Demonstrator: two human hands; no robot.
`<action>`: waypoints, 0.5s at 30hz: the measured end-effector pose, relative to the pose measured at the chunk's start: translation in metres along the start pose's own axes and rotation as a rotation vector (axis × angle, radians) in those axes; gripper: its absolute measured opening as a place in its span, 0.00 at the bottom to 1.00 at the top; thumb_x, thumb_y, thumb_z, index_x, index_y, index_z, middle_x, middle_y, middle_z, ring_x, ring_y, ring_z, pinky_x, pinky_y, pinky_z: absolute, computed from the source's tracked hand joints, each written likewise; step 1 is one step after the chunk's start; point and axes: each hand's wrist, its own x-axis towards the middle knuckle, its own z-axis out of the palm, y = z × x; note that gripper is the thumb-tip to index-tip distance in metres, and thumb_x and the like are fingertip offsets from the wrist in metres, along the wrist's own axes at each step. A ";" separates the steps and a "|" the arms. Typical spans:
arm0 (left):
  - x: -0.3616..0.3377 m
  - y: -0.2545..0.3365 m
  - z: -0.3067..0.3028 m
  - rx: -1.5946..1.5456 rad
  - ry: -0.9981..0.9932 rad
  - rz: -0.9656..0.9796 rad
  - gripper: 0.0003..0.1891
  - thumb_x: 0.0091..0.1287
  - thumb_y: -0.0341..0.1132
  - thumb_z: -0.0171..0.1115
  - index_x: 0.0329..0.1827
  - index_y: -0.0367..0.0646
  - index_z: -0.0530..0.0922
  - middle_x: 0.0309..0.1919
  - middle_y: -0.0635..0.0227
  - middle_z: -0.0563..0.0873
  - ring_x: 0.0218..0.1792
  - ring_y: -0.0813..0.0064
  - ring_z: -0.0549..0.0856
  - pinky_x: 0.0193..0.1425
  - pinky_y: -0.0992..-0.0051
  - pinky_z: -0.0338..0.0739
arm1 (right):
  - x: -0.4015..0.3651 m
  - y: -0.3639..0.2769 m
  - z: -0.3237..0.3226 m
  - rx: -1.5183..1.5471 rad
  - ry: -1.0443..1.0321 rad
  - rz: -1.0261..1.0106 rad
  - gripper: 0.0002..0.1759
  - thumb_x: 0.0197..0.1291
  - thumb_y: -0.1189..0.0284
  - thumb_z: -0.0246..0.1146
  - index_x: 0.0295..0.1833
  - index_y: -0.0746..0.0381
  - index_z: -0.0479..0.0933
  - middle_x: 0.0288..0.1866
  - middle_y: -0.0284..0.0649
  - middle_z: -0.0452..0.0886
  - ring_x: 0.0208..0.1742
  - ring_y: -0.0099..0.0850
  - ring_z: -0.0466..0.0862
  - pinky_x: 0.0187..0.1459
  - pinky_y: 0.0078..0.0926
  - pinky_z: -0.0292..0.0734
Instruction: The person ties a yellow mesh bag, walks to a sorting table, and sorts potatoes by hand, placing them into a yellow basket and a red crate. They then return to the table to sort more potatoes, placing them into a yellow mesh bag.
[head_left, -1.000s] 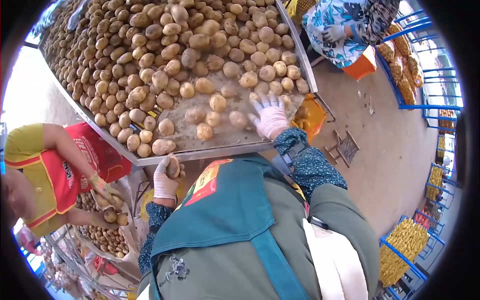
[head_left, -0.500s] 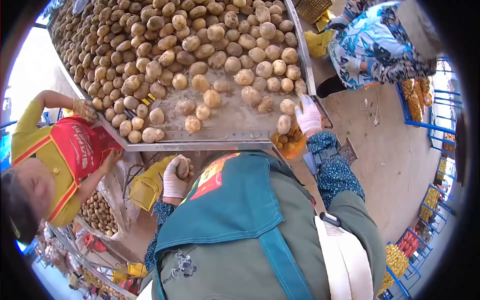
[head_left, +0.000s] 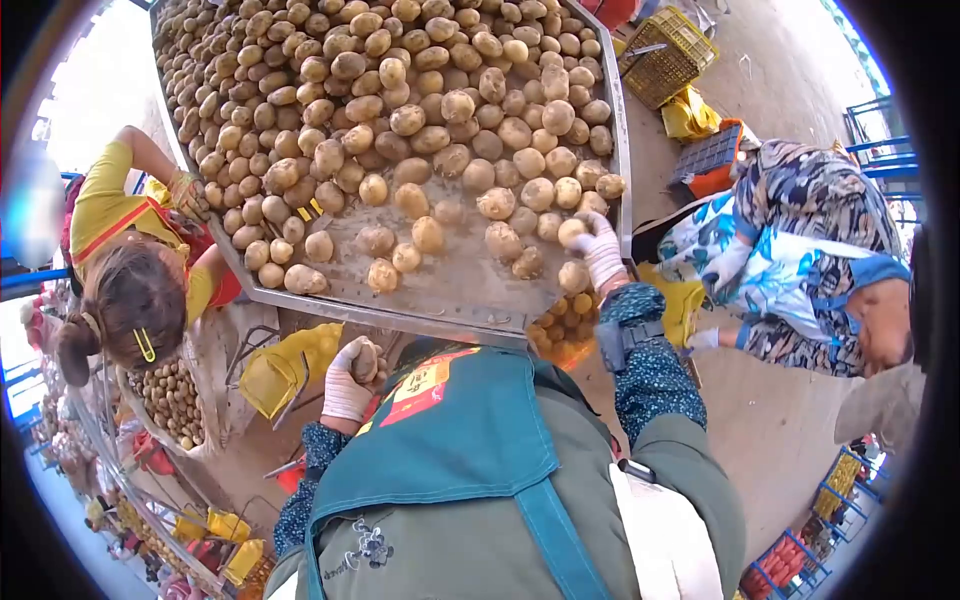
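Observation:
My left hand (head_left: 350,385), in a white glove, is closed around a potato (head_left: 370,362) just in front of my green apron, below the metal sorting table's edge (head_left: 400,318). My gloved right hand (head_left: 602,255) reaches over the table's right front corner. Its fingers and thumb close on a light potato (head_left: 573,234) lying on the tabletop. One more potato (head_left: 573,276) lies just below that hand. Beneath the corner hangs an orange mesh bag (head_left: 562,330) with potatoes inside. A large heap of potatoes (head_left: 400,120) covers the far part of the table.
On the left, a person in yellow (head_left: 130,270) rests a hand at the table's rim. Another person in a patterned smock (head_left: 780,260) bends at the right. A yellow crate (head_left: 668,55) stands beyond. A yellow bag (head_left: 285,370) and a potato sack (head_left: 168,400) are at lower left.
My right hand has moved from the table's corner edge onto a potato, its fingers now curled. The left hand still holds its potato. My view has turned, and the person at right bends lower.

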 end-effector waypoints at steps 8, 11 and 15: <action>0.008 0.001 -0.004 -0.056 -0.010 0.021 0.14 0.70 0.46 0.69 0.52 0.49 0.82 0.43 0.65 0.87 0.41 0.68 0.84 0.42 0.69 0.79 | 0.026 -0.094 0.024 -0.403 -0.067 -0.135 0.15 0.62 0.67 0.72 0.52 0.61 0.84 0.45 0.40 0.87 0.46 0.31 0.86 0.48 0.31 0.81; 0.009 0.003 0.002 -0.065 0.018 0.018 0.14 0.70 0.46 0.69 0.52 0.49 0.83 0.43 0.65 0.87 0.41 0.68 0.84 0.42 0.69 0.79 | 0.006 -0.066 0.049 -1.044 -0.137 -0.348 0.15 0.59 0.69 0.68 0.53 0.59 0.83 0.43 0.46 0.87 0.47 0.43 0.88 0.52 0.39 0.83; 0.008 0.006 0.005 -0.031 0.047 -0.002 0.15 0.70 0.46 0.68 0.53 0.49 0.83 0.43 0.65 0.88 0.41 0.68 0.84 0.42 0.69 0.79 | -0.050 -0.005 0.066 -1.368 -0.257 -0.460 0.27 0.56 0.69 0.68 0.64 0.55 0.76 0.59 0.51 0.81 0.57 0.49 0.85 0.57 0.46 0.83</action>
